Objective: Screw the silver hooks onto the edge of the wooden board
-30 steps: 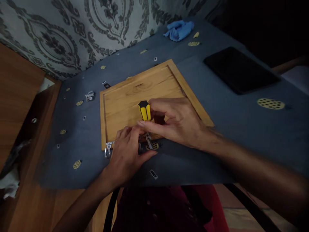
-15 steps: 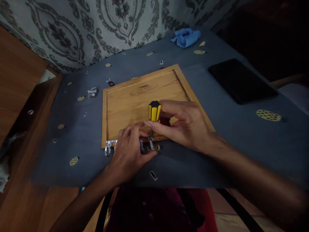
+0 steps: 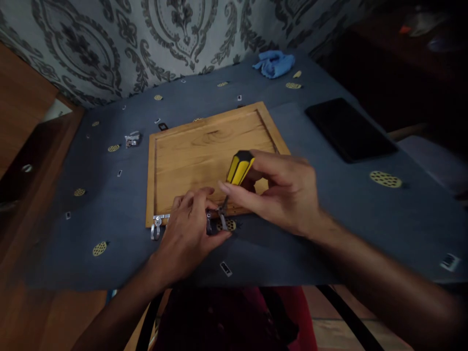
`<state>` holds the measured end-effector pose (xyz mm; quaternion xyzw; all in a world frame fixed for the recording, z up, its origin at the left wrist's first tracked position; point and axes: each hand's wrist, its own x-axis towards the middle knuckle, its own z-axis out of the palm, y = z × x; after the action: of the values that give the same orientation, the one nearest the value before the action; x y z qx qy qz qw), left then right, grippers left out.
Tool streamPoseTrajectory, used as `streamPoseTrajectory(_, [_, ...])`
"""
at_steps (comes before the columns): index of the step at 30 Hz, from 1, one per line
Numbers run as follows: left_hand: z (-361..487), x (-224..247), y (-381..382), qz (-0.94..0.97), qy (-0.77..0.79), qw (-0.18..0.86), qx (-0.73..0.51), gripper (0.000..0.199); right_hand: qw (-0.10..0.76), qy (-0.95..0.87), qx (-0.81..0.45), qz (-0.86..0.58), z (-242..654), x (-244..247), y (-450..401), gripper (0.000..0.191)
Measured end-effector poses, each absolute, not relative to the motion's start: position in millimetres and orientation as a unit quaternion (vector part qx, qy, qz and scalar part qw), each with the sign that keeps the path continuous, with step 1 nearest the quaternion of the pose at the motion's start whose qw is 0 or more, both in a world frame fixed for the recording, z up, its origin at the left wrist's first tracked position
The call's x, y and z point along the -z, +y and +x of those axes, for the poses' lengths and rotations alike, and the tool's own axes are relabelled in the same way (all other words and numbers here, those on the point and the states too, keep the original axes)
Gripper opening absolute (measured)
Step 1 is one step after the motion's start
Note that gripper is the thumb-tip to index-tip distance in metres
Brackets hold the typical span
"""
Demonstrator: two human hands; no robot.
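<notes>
A framed wooden board lies on the table, with metal hooks along its near edge. My right hand pinches the yellow and black handle of a screwdriver, which leans to the right, its shaft reaching down to a hook. Thumb and fingers of my left hand close around that same hook at the board's edge. Farther left on the edge a silver hook is visible; my left hand partly hides the ones between.
Loose metal hooks lie left of the board on the patterned blue tablecloth. A black tablet-like object rests at the right. Behind the board is a crumpled blue cloth. A patterned curtain hangs at the back.
The screwdriver's handle has tilted from nearly upright to leaning right. The view has shifted slightly, and both hands remain at the same hook.
</notes>
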<state>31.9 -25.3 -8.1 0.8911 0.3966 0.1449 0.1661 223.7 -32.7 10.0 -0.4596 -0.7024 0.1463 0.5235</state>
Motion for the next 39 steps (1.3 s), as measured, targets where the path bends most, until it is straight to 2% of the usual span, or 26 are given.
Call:
streamPoseTrajectory(4, [31.5, 9.7, -25.6, 0.89, 0.403, 0.154, -0.148, 0.053, 0.548, -0.67, -0.171, -0.47, 226.3, -14.5, -35.3, 0.028])
streamPoseTrajectory(11, [31.8, 10.8, -26.7, 0.883, 0.426, 0.138, -0.141, 0.052, 0.496, -0.712, -0.188, -0.461, 225.9, -13.0, -36.0, 0.021])
streamPoseTrajectory(18, [32.7, 11.0, -26.7, 0.882, 0.431, 0.13, -0.142, 0.051, 0.53, -0.704, -0.2, -0.428, 222.1, -9.0, -34.5, 0.02])
streamPoseTrajectory(24, [30.1, 13.7, -25.7, 0.884, 0.426, 0.127, -0.143, 0.048, 0.529, -0.708, -0.196, -0.426, 221.3, -6.5, -33.9, 0.025])
streamPoseTrajectory(32, [30.5, 14.7, -25.4, 0.888, 0.42, 0.112, -0.151, 0.057, 0.503, -0.721, -0.219, -0.425, 224.0, -8.5, -34.2, 0.028])
streamPoseTrajectory(39, [29.5, 13.5, -25.2, 0.89, 0.413, 0.122, -0.15, 0.049, 0.522, -0.716, -0.198, -0.419, 223.1, -6.7, -33.3, 0.034])
